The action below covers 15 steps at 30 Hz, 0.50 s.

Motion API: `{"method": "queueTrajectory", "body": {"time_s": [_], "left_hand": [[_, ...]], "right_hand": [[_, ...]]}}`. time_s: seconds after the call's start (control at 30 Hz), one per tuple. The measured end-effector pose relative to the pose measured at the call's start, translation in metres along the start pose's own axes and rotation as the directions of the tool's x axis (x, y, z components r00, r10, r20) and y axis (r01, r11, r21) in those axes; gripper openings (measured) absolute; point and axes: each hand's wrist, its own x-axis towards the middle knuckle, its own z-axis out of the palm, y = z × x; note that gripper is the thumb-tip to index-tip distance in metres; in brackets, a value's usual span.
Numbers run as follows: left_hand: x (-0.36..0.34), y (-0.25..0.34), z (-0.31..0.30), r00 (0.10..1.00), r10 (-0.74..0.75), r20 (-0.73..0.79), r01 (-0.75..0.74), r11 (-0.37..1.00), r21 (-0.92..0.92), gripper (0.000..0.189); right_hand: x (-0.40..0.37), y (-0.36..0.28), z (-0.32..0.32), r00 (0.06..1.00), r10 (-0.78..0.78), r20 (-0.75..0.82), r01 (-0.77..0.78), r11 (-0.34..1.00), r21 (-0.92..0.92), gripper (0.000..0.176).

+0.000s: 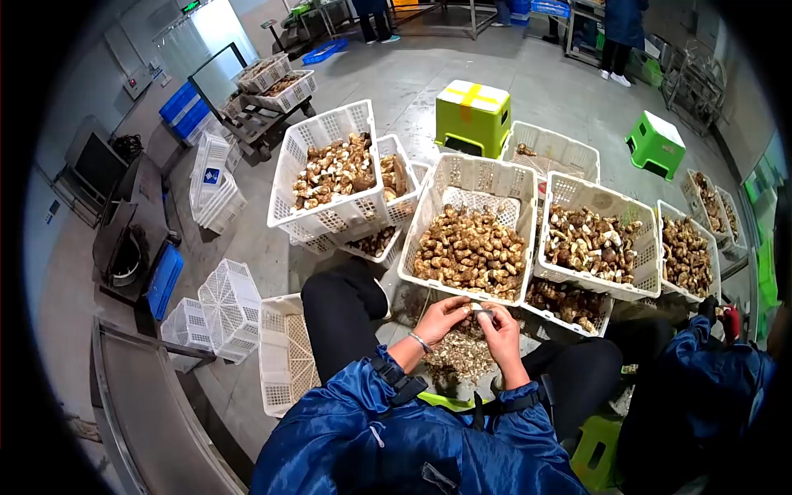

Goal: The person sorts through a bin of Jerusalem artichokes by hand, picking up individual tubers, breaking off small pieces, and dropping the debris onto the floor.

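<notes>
Far left: empty crates (229, 307) stacked on their sides, plus one more empty crate (283, 356) lying by the person's left leg, so spare capacity is unused. Next, a tilted crate (323, 132) propped on others, roughly half full of mixed, rough-looking mushrooms; reads as unsorted stock. Centre: big crate (477, 169) directly ahead of the knees, well filled with even brown mushrooms; looks like the output bin, with room left along its far wall. Below it, left hand (441, 318) is closed around a single mushroom (478, 309), held low between the knees just in front of that crate. Right hand (501, 330) is closed too, fingers pinched on the same mushroom's end; can't tell whether it also holds a blade. Under both hands, a heap of scraps (458, 356) on the floor, sizeable, so I'd judge a good many pieces are already through. Right: two more crates (596, 191) and (691, 216), both loaded, another part-hidden beneath. Far right: a co-worker's blue sleeve (701, 371), separate from this person's hands. Estimate: mid-run, plenty of stock left.
</notes>
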Motion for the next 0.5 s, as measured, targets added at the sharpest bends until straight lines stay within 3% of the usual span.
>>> {"method": "queueTrajectory", "body": {"time_s": [0.1,0.13,0.23,0.27,0.37,0.5], "left_hand": [[0.001,-0.001,0.000,0.999,-0.045,0.006,0.046,0.990,-0.131,0.036],[-0.004,0.005,0.005,0.993,-0.117,-0.022,0.109,0.973,-0.206,0.034],[0.001,0.001,0.001,0.996,-0.082,-0.017,0.079,0.987,-0.141,0.032],[0.003,-0.002,-0.005,0.995,-0.102,-0.004,0.101,0.989,-0.105,0.029],[0.003,-0.005,-0.005,0.996,-0.086,0.003,0.086,0.992,-0.092,0.030],[-0.006,0.014,0.007,0.990,-0.140,-0.030,0.133,0.976,-0.173,0.030]], "right_hand": [[0.001,0.014,-0.009,0.949,0.313,0.045,-0.316,0.939,0.136,0.015],[0.002,0.016,-0.008,0.941,0.334,0.053,-0.338,0.922,0.189,0.017],[0.000,0.004,-0.006,0.952,0.294,0.082,-0.304,0.938,0.164,0.018],[0.000,0.004,-0.003,0.984,0.159,0.079,-0.166,0.982,0.094,0.019],[0.001,0.002,-0.008,0.950,0.296,0.097,-0.305,0.947,0.103,0.020],[0.001,-0.004,-0.008,0.950,0.297,0.096,-0.308,0.942,0.135,0.019]]}}
